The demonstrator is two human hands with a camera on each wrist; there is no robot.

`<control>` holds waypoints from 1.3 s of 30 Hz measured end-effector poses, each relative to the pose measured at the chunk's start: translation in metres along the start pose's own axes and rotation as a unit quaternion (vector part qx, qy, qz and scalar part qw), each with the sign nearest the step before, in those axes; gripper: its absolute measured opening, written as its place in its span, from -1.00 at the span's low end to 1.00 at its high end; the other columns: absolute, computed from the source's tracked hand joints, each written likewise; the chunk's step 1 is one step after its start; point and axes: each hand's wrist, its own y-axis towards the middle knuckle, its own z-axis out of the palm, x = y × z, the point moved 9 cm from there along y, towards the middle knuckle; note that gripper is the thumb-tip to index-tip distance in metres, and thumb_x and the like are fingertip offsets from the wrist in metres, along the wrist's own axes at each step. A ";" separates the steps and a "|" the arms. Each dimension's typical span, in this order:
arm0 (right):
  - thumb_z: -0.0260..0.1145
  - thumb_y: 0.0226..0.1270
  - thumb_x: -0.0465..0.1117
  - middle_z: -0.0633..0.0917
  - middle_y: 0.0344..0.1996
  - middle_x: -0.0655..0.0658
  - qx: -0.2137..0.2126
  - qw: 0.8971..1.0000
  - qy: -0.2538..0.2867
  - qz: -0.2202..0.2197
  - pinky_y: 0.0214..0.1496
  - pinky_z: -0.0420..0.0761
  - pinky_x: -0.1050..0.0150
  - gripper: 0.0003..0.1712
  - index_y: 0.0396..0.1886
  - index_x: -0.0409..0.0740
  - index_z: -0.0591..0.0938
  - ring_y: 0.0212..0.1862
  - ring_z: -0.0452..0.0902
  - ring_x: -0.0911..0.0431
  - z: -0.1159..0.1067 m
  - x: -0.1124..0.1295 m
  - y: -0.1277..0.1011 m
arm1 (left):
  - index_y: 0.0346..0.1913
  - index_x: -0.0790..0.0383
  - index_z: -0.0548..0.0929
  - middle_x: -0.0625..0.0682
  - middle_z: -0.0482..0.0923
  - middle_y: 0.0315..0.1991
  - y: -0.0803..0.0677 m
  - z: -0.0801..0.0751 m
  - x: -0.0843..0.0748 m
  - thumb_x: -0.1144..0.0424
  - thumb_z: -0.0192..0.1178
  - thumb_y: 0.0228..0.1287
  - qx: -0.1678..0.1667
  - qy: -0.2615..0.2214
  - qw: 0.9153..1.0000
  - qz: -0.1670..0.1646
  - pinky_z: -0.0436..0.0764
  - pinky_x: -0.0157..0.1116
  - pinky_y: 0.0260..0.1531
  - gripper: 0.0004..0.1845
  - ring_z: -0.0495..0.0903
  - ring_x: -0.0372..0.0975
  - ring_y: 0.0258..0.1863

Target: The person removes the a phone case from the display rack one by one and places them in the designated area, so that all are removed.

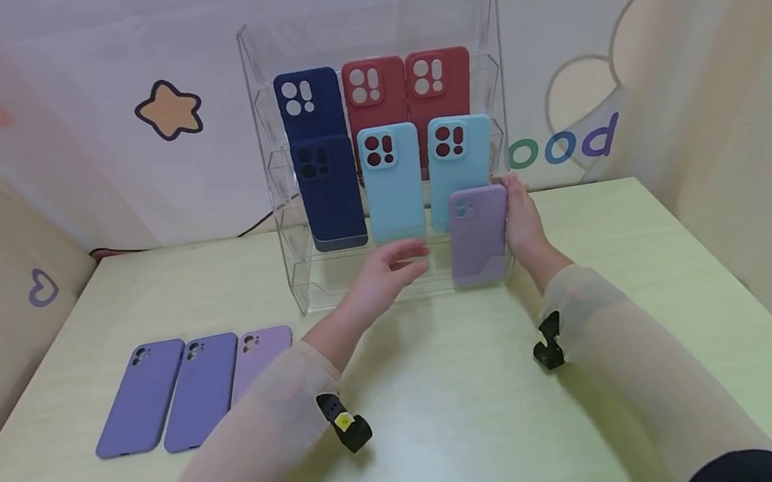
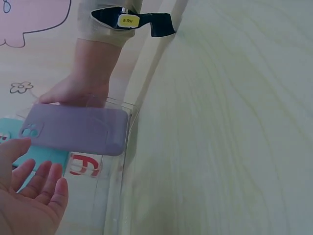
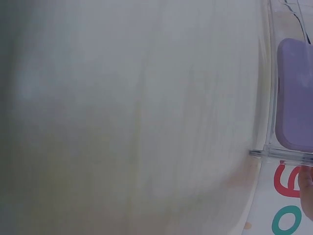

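A lilac phone case (image 1: pixel 477 234) stands upright in the lowest tier of a clear acrylic stand (image 1: pixel 332 276), at its right end. Along the right edge of that case and the stand's side lies my right hand (image 1: pixel 522 216), fingers pointing up; the right wrist view catches only a bit of it. To the left of the case, in front of the stand, my left hand (image 1: pixel 390 273) is held with loosely bent, parted fingers and nothing in them. The left wrist view shows its palm (image 2: pixel 29 210) apart from the case.
Higher tiers hold dark blue cases (image 1: pixel 330 199), red cases (image 1: pixel 440 93) and light blue cases (image 1: pixel 393 184). On the table at left lie two purple cases (image 1: pixel 139 400) and a lilac one (image 1: pixel 262 349), partly covered by my left sleeve. A patterned curtain (image 1: pixel 95 172) hangs behind.
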 end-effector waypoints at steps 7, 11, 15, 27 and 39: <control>-0.53 0.37 0.36 0.37 0.15 -0.25 0.001 1.000 -0.001 0.012 0.21 0.22 -0.01 -0.12 0.38 -0.11 0.24 0.11 0.25 -0.09 0.001 -0.002 0.001 | 0.24 0.32 0.42 0.19 0.47 0.14 0.012 0.012 0.006 0.35 0.12 0.32 -0.017 -0.035 0.999 0.005 0.47 -0.21 0.08 -0.56 0.49 -0.06 0.08; -0.54 0.37 0.36 0.36 0.20 -0.24 0.004 1.000 0.001 0.018 0.24 0.21 0.00 -0.11 0.40 -0.12 0.21 0.14 0.24 -0.08 0.001 -0.001 0.000 | 0.25 0.36 0.40 0.23 0.45 0.16 0.019 0.018 0.007 0.38 0.12 0.31 -0.031 -0.046 0.998 0.017 0.47 -0.22 0.09 -0.55 0.48 -0.03 0.10; -0.53 0.35 0.38 0.37 0.16 -0.24 0.006 1.000 0.003 0.020 0.21 0.24 0.03 -0.10 0.40 -0.09 0.22 0.12 0.25 -0.06 0.001 0.001 -0.002 | 0.21 0.35 0.45 0.21 0.47 0.15 0.024 0.024 0.006 0.40 0.14 0.28 -0.047 -0.051 0.997 0.028 0.49 -0.25 0.06 -0.57 0.49 -0.03 0.09; -0.53 0.37 0.37 0.43 -0.19 -0.18 -0.002 1.000 -0.003 0.017 -0.09 0.34 0.20 -0.11 0.28 -0.14 0.34 -0.16 0.32 0.03 0.001 -0.001 -0.002 | 0.14 0.37 0.51 0.22 0.55 0.04 0.040 0.035 0.007 0.42 0.15 0.27 -0.093 -0.059 0.993 0.030 0.51 -0.30 0.02 -0.63 0.53 -0.07 0.04; -0.51 0.38 0.36 0.28 0.31 -0.26 0.010 0.999 0.033 0.013 0.36 0.11 0.01 -0.10 0.40 -0.19 0.19 0.33 0.15 -0.06 0.002 -0.002 0.000 | 0.07 0.30 0.59 0.14 0.61 -0.07 0.039 0.040 0.003 0.38 0.12 0.31 -0.067 0.019 0.996 0.057 0.55 -0.32 -0.06 -0.71 0.57 -0.15 -0.07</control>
